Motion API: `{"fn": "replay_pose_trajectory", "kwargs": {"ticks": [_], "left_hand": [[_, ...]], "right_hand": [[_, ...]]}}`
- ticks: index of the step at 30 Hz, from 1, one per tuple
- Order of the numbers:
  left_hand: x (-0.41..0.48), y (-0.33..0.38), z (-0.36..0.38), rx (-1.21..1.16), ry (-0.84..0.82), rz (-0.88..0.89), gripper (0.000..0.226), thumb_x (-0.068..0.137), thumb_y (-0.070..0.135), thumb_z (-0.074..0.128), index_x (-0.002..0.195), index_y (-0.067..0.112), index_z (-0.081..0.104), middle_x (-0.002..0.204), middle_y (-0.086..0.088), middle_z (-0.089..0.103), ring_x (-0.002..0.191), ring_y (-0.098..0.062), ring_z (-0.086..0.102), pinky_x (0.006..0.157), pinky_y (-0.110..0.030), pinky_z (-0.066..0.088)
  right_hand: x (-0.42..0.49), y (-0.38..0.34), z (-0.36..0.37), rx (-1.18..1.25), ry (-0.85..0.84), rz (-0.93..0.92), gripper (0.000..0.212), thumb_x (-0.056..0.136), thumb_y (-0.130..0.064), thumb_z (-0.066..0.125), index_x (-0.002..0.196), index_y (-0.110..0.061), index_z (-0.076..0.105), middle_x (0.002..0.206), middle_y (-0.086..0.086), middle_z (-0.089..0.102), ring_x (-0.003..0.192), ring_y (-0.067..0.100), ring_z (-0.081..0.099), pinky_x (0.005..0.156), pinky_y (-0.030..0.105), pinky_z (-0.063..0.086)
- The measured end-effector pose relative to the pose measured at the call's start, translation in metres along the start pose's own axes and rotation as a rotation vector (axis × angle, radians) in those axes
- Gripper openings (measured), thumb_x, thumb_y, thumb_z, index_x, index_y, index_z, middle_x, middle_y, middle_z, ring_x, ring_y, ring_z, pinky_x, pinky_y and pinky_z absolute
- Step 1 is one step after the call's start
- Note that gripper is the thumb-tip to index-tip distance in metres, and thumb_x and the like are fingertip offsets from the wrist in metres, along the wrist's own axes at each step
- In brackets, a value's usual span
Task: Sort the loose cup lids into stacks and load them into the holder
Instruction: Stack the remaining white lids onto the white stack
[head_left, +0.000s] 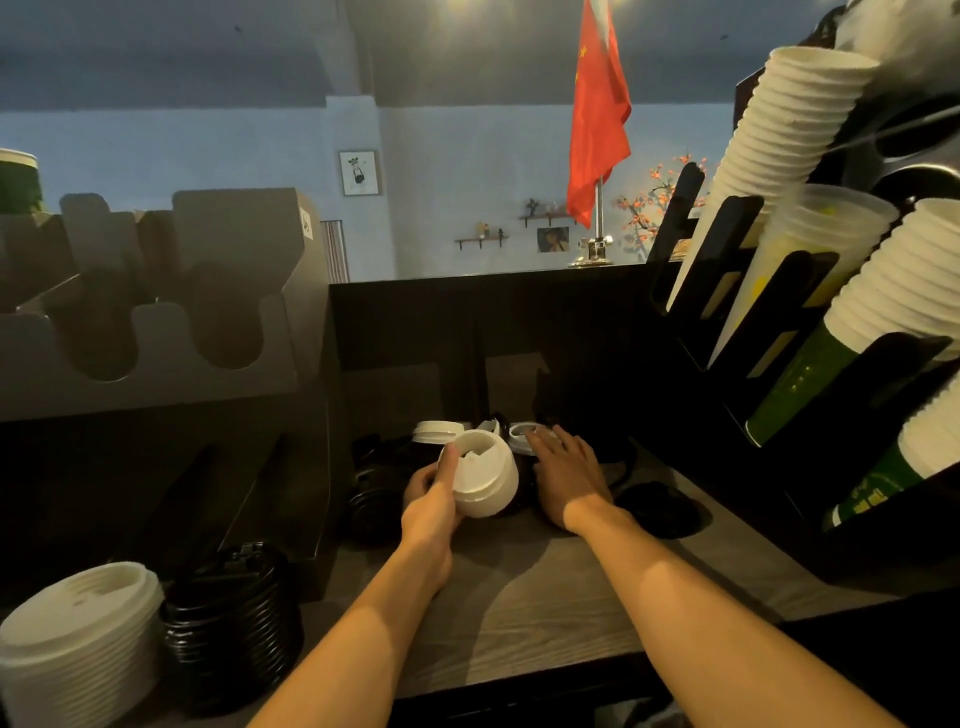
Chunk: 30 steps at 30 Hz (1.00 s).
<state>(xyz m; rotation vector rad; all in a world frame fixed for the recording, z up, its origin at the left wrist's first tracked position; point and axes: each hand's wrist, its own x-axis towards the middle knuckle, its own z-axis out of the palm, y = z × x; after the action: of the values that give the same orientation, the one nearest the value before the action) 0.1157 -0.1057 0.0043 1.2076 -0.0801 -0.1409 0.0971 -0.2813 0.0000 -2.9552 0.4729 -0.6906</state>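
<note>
Several black lids (375, 501) lie heaped in deep shadow at the back of the counter (519, 603). Their outlines merge, so the count cannot be made out. One further dark lid (661, 508) lies flat to the right of the hands, its detail lost in the gloom. Left fingers are mostly hidden behind the held item; only the thumb shows plainly. Both forearms are cut off by the lower edge of the view.

Item held: white lid stack (484, 480), nested domed lids, matt white, tilted with its open underside turned up and towards the viewer. It is raised just above the counter in front of the dark heap. The number of lids in it cannot be told.

Left hand (432, 491): wrapped round the near side of the white lid stack, thumb laid along its rim.

Right hand (566, 467): palm down, fingers straight and slightly spread, fingertips reaching a loose white lid (521, 432); what lies beneath the palm is hidden. A second white lid (438, 431) sits just left of it.

Holder (156, 332): grey, with U-shaped slots, at the left. In front of it stand a white pile (78, 639) and a black pile (234, 623), side by side.

Cup rack (737, 291): at the right, with tilted columns of cups, partly cut off by the frame edge.
</note>
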Motion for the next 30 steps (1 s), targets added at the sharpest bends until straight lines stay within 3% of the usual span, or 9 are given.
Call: {"fn": "replay_pose_trajectory", "kwargs": {"ticks": [3, 7, 11, 15, 19, 22, 26, 30], "left_hand": [[0.001, 0.000, -0.001, 0.012, 0.014, 0.000, 0.038, 0.093, 0.048, 0.066, 0.121, 0.022, 0.060, 0.113, -0.004, 0.068, 0.104, -0.018, 0.064, 0.080, -0.030, 0.053], [0.004, -0.002, 0.001, 0.032, 0.020, -0.005, 0.037, 0.093, 0.049, 0.066, 0.119, 0.023, 0.058, 0.115, -0.004, 0.066, 0.109, -0.021, 0.063, 0.092, -0.036, 0.054], [0.011, -0.006, 0.000, 0.085, 0.042, 0.004, 0.048, 0.090, 0.056, 0.066, 0.122, 0.021, 0.063, 0.115, -0.003, 0.069, 0.111, -0.022, 0.063, 0.103, -0.045, 0.052], [0.011, -0.008, 0.000, 0.109, 0.048, 0.013, 0.041, 0.086, 0.062, 0.068, 0.107, 0.027, 0.067, 0.112, 0.000, 0.071, 0.113, -0.022, 0.062, 0.107, -0.047, 0.048], [0.013, -0.008, 0.000, 0.059, 0.069, -0.019, 0.042, 0.088, 0.053, 0.071, 0.117, 0.023, 0.065, 0.117, -0.004, 0.070, 0.116, -0.024, 0.061, 0.108, -0.048, 0.047], [0.011, -0.004, -0.003, -0.053, 0.062, -0.070, 0.044, 0.091, 0.037, 0.072, 0.129, 0.017, 0.061, 0.119, -0.008, 0.068, 0.117, -0.026, 0.059, 0.107, -0.045, 0.046], [0.009, 0.000, -0.005, -0.187, 0.042, -0.086, 0.046, 0.090, 0.023, 0.070, 0.133, 0.012, 0.057, 0.124, -0.012, 0.066, 0.119, -0.028, 0.059, 0.102, -0.042, 0.049], [0.009, 0.005, -0.007, -0.329, 0.028, -0.097, 0.053, 0.086, 0.013, 0.074, 0.136, 0.010, 0.057, 0.125, -0.017, 0.067, 0.116, -0.030, 0.064, 0.080, -0.034, 0.054]], "right_hand": [[-0.003, -0.001, -0.003, 0.034, 0.029, -0.007, 0.055, 0.103, -0.020, 0.043, 0.155, -0.024, 0.026, 0.159, 0.002, 0.029, 0.146, 0.025, 0.021, 0.120, 0.036, 0.014], [-0.006, -0.002, -0.005, 0.045, 0.087, 0.005, 0.053, 0.098, -0.024, 0.055, 0.149, -0.025, 0.038, 0.150, 0.004, 0.032, 0.138, 0.026, 0.028, 0.114, 0.033, 0.026], [-0.006, -0.003, -0.005, 0.101, 0.091, 0.023, 0.045, 0.098, -0.033, 0.057, 0.141, -0.025, 0.047, 0.159, 0.006, 0.024, 0.146, 0.027, 0.021, 0.119, 0.036, 0.019], [-0.005, -0.006, -0.008, 0.185, 0.064, 0.065, 0.039, 0.096, -0.033, 0.062, 0.131, -0.020, 0.051, 0.160, 0.007, 0.028, 0.149, 0.025, 0.021, 0.123, 0.038, 0.015], [-0.010, -0.011, -0.013, 0.216, 0.099, 0.095, 0.030, 0.091, -0.030, 0.069, 0.115, -0.019, 0.054, 0.132, 0.004, 0.052, 0.124, 0.022, 0.047, 0.106, 0.035, 0.040], [-0.014, -0.011, -0.015, 0.269, 0.152, 0.116, 0.025, 0.090, -0.032, 0.070, 0.104, -0.019, 0.054, 0.128, 0.001, 0.050, 0.119, 0.021, 0.046, 0.096, 0.032, 0.044], [-0.020, -0.011, -0.017, 0.357, 0.205, 0.147, 0.027, 0.092, -0.039, 0.066, 0.099, -0.014, 0.060, 0.153, 0.006, 0.036, 0.141, 0.024, 0.032, 0.109, 0.032, 0.033], [-0.032, -0.018, -0.018, 0.485, 0.385, 0.019, 0.034, 0.085, -0.039, 0.075, 0.083, -0.017, 0.049, 0.119, 0.004, 0.053, 0.115, 0.023, 0.049, 0.087, 0.028, 0.042]]}}
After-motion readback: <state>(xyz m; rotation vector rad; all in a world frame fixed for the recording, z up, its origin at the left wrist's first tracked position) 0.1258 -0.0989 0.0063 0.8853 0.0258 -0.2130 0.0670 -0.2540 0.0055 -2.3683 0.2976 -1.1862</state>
